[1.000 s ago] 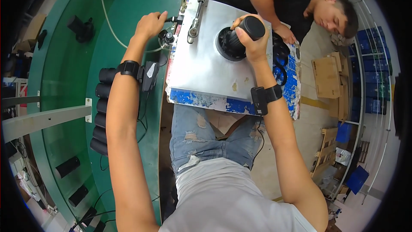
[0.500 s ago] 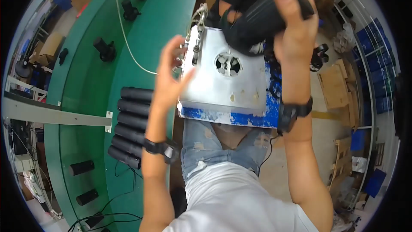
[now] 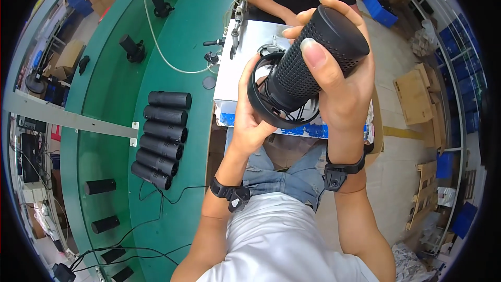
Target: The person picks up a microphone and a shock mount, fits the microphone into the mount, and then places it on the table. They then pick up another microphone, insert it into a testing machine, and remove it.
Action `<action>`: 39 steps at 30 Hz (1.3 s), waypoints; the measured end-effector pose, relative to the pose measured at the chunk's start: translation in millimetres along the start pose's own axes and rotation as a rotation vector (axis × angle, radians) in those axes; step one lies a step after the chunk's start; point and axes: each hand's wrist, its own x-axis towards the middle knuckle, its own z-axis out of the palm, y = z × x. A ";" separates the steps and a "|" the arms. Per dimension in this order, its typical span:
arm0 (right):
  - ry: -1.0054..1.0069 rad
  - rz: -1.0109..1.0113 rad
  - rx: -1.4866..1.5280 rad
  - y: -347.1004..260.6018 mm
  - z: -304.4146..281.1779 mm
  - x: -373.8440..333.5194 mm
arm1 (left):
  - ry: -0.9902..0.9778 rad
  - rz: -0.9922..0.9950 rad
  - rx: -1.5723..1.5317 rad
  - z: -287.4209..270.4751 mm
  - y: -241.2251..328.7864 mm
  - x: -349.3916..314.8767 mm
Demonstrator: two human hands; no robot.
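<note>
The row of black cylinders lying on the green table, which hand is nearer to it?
Left. The left hand is beside the row of black cylinders, to its right; the right hand is farther right.

Bright, even light fills the room from overhead, and shadows stay soft and short under the row of black cylinders (image 3: 162, 138) on the long green bench (image 3: 112, 141). The pale metal plate (image 3: 241, 65) near the bench's far edge glares a little. Focus is sharp at the centre; straight edges bow outward, and the corners fall to black.
</note>
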 end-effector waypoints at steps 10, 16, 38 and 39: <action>0.006 -0.018 -0.028 -15.4 -5.5 -14.4 | -0.040 -0.087 -0.012 13.7 -4.0 -11.3; 0.056 -0.045 0.053 -16.0 -1.9 -27.2 | 0.146 0.041 0.149 26.9 -9.4 -22.4; -0.058 0.073 0.027 -25.7 -22.5 -32.9 | -0.119 -0.339 -0.160 3.0 -32.9 -47.0; -0.056 0.078 0.029 -26.4 -23.1 -33.3 | -0.167 -0.437 -1.117 4.4 -40.8 -50.8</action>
